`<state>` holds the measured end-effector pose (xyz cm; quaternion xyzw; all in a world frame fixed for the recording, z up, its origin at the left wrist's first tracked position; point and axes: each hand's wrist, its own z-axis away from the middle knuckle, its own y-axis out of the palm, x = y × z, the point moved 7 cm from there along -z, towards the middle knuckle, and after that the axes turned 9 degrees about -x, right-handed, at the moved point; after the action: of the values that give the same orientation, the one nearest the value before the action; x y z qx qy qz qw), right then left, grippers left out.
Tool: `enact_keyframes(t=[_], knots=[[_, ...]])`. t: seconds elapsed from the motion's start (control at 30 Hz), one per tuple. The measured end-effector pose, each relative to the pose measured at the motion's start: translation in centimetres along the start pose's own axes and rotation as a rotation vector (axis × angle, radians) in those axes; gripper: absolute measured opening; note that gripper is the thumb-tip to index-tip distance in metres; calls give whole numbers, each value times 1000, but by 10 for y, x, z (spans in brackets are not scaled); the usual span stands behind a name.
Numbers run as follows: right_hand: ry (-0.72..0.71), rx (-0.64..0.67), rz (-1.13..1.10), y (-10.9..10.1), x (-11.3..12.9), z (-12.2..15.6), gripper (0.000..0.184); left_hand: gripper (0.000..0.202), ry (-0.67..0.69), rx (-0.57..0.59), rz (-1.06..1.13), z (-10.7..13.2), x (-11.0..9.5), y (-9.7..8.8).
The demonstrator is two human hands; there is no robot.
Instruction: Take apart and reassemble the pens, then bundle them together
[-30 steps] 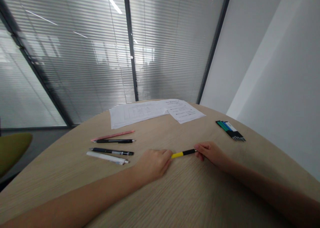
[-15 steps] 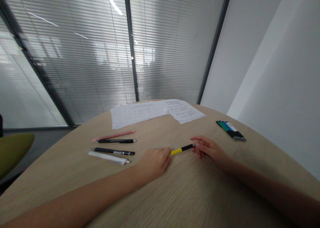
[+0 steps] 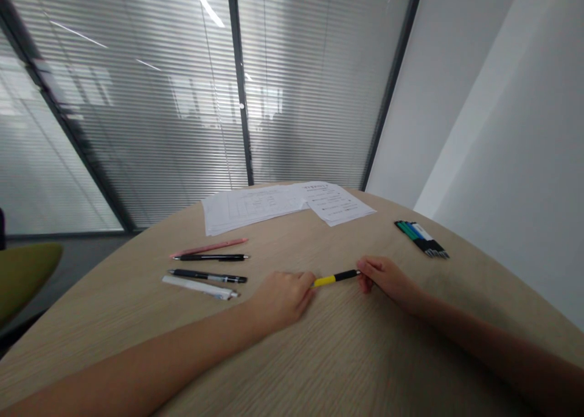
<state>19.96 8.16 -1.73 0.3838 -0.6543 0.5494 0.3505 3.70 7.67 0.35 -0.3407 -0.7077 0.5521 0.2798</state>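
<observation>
A yellow pen with a black grip (image 3: 335, 278) lies almost level between my two hands, just above or on the table. My left hand (image 3: 283, 296) is closed around its yellow end, which the fingers partly hide. At the other end, the thumb and fingers of my right hand (image 3: 385, 277) pinch the pen's tip. Left of my left hand lie a white pen (image 3: 201, 287), a black pen with a clear section (image 3: 207, 276), a black pen (image 3: 212, 257) and a pink pencil-like stick (image 3: 210, 247).
Printed papers (image 3: 255, 209) lie at the far side of the round wooden table (image 3: 319, 368). A row of several green, blue, white and black pens (image 3: 422, 239) sits at the right. A green chair (image 3: 27, 277) stands at the left, and blinds (image 3: 310, 100) hang behind.
My right hand's fingers, loosely spread before, have closed in a pinch at the pen's tip. The pen has shifted slightly right and lies more level. My left hand keeps its hold.
</observation>
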Motion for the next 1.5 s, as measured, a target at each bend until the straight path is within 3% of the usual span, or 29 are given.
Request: enact_keyframes(t=[0.37,0.57,0.73,1.07,1.3,1.5], knots=[[63,30,-233,2,0,0,42,22,-75,-4,-11,-1,6,2],[65,23,-137,2,1,1,37,23,-56,-7,-20,-1,4,1],[30,30,-33,2,-1,0,47,24,-15,17,-7,-1,0,1],[34,35,-168,3,4,2,47,23,-50,-6,-18,-1,4,3],[17,66,-96,3,2,1,35,24,-46,-10,-19,-1,4,3],[-12,37,33,3,-3,-1,40,24,-35,5,-1,-1,0,0]])
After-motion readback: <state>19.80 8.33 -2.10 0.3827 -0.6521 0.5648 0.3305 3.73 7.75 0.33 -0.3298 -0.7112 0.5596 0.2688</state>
